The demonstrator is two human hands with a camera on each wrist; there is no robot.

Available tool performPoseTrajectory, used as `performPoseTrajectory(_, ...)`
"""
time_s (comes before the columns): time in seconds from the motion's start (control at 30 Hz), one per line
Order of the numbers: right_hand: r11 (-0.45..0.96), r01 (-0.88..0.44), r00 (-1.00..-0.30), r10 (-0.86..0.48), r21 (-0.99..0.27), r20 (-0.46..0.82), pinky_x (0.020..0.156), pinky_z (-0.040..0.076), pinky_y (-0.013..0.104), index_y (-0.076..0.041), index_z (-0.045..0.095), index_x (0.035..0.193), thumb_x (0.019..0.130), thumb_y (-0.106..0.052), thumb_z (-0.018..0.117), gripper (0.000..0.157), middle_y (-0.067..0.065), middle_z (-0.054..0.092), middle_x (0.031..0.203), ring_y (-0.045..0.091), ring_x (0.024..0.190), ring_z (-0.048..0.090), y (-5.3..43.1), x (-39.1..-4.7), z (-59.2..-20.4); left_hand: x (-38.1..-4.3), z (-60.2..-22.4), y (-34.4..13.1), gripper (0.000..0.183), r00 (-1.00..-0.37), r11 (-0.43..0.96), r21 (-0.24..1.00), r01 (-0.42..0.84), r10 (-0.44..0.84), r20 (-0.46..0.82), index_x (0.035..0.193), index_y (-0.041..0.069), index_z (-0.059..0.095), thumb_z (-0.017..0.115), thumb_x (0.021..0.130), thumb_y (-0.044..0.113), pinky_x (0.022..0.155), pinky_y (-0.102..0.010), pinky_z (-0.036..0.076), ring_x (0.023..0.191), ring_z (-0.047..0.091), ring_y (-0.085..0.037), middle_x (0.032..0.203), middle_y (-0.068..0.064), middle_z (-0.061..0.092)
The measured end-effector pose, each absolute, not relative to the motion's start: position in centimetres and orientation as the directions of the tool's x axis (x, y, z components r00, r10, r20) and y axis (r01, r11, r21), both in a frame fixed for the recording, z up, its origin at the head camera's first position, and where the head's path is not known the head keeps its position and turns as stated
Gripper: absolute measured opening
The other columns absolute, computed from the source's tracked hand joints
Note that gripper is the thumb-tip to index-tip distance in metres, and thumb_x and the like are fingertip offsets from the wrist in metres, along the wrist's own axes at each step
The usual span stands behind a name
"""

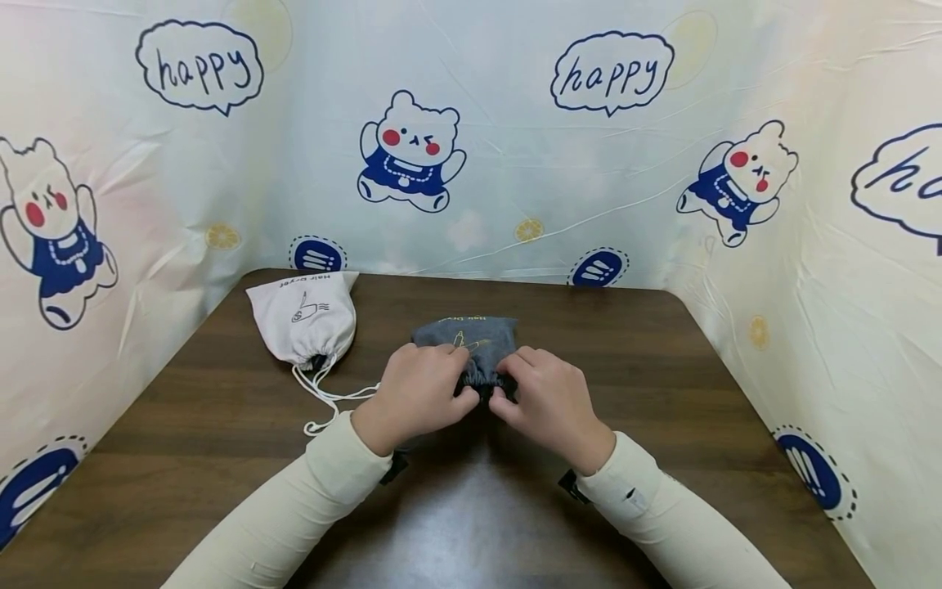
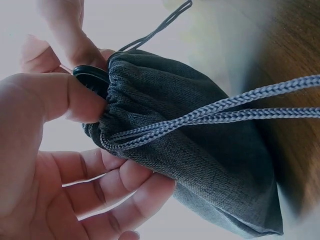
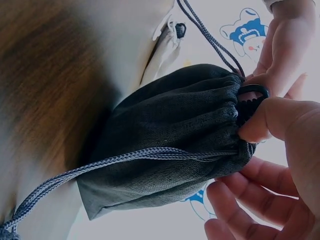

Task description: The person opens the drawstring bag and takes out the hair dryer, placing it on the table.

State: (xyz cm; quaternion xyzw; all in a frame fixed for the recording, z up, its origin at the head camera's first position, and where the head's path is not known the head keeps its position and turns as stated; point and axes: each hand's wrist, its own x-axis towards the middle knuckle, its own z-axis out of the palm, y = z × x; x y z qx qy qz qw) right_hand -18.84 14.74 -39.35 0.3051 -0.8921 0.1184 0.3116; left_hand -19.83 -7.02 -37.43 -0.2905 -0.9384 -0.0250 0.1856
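Note:
A dark grey drawstring bag (image 1: 489,331) with yellow print lies between both hands, its gathered mouth toward the person. My left hand (image 1: 423,388) pinches the left side of that mouth, thumb at the opening and fingers along the outside in the left wrist view. Opposite it, my right hand (image 1: 555,401) grips the mouth's right side the same way. A black ribbed piece with a loop (image 3: 247,102) shows in the opening; most of it is hidden inside the cloth. Grey braided cords (image 2: 200,116) hang from either side of the bag.
On the dark wooden table (image 1: 478,507), a white drawstring bag (image 1: 305,323) printed "Hair Dryer" lies at the back left. Something black peeks from its mouth, and its white cords (image 1: 327,398) trail toward the left hand. A printed curtain (image 1: 500,164) surrounds the table's back and sides.

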Motion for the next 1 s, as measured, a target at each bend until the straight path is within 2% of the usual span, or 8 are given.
performPoseTrajectory(0.33, 0.794, -0.607, -0.617, -0.459, -0.016, 0.639, 0.054, 0.053, 0.031, -0.016, 0.076, 0.093, 0.082, -0.033, 0.079, 0.02, -0.003, 0.07, 0.086, 0.014, 0.069, 0.061, 14.78, -18.83, -39.1, -19.82, -37.18, -7.22, 0.022, -0.754, 0.829, -0.059, 0.557, 0.534, 0.382, 0.083, 0.018, 0.064, 0.065, 0.086, 0.04, 0.046, -0.035, 0.036, 0.052, 0.044, -0.013, 0.067, 0.004, 0.053)
performPoseTrajectory(1.0, 0.8, -0.599, -0.625, -0.451, -0.022, 0.637, 0.051, 0.051, 0.03, -0.018, 0.076, 0.091, 0.083, -0.033, 0.077, 0.017, -0.004, 0.069, 0.085, 0.013, 0.068, 0.058, 14.98, -18.93, -38.92, -19.84, -37.0, -7.46, 0.021, -0.753, 0.832, -0.051, 0.553, 0.525, 0.398, 0.079, 0.019, 0.061, 0.065, 0.086, 0.039, 0.045, -0.035, 0.034, 0.052, 0.044, -0.012, 0.067, 0.004, 0.054)
